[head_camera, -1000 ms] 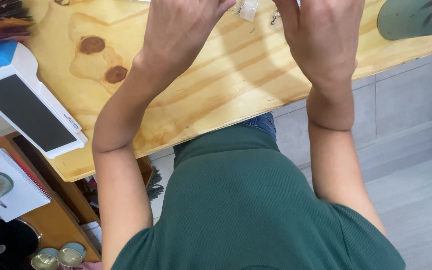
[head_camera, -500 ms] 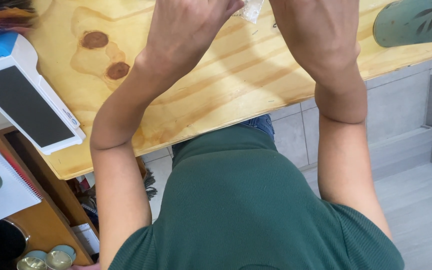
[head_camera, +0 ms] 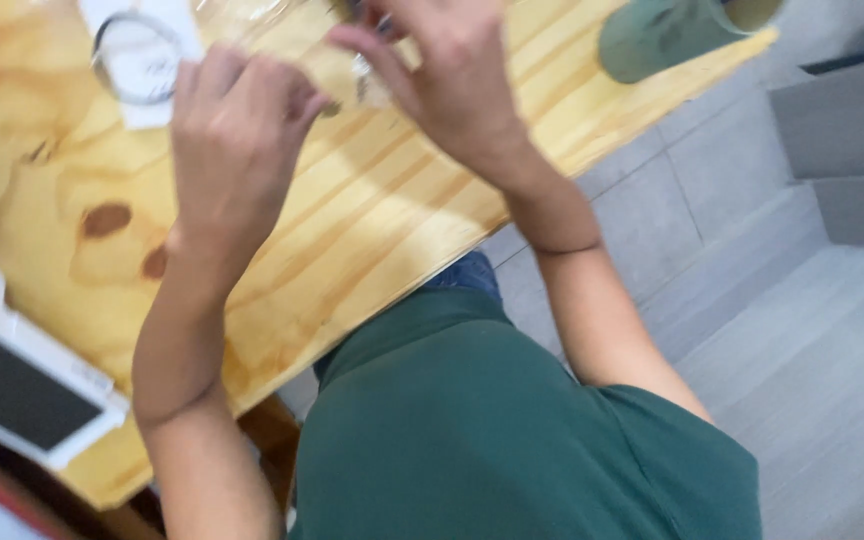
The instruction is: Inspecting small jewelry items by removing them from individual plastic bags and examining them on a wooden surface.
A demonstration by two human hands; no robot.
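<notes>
Here both hands are pinching a small clear thing (head_camera: 367, 85) over the table (head_camera: 372, 230), left hand (head_camera: 237, 140) and right hand (head_camera: 452, 85) holding only by fingertips, so it may be slipping and dropping.

both hands (head_camera: 237, 150) over wooden table (head_camera: 372, 230)

White-cased device (head_camera: 27, 395) lying at my lower left, overhanging the wooden surface (head_camera: 372, 210) edge; its dark rectangular screen (head_camera: 7, 398) sitting blank. White paper card (head_camera: 142, 60) resting upper left, blurred. A small clear packet (head_camera: 367, 85) hanging between my fingers.
</notes>
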